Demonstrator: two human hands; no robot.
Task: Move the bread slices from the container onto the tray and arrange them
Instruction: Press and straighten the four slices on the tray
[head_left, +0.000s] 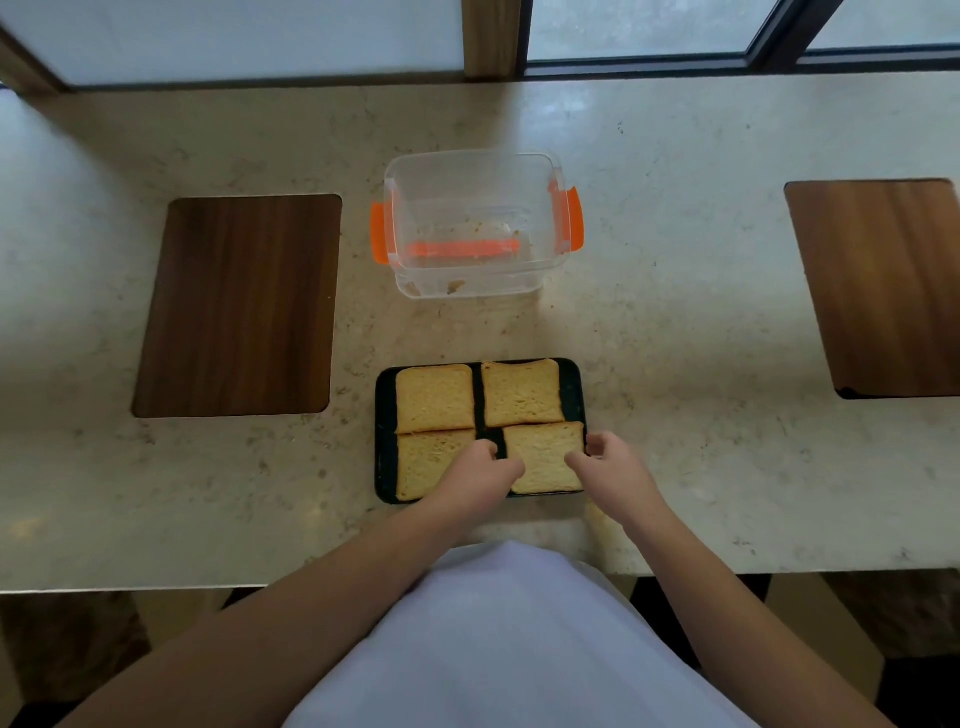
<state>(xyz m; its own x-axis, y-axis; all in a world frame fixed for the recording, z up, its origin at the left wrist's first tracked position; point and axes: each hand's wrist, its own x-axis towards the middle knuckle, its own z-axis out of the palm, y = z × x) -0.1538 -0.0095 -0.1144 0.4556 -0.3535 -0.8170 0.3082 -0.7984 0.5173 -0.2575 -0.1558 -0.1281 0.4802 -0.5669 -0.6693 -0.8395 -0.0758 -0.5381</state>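
Several golden bread slices lie two by two on a black tray. The near right slice sits between my hands. My left hand touches its left edge with curled fingers and partly covers the near left slice. My right hand pinches its right edge. The far left slice and far right slice lie untouched. Behind the tray stands the clear container with orange clips, holding only crumbs.
Dark wooden insets sit in the marble counter at the left and right. A window frame runs along the counter's far edge. The counter's near edge is just below the tray.
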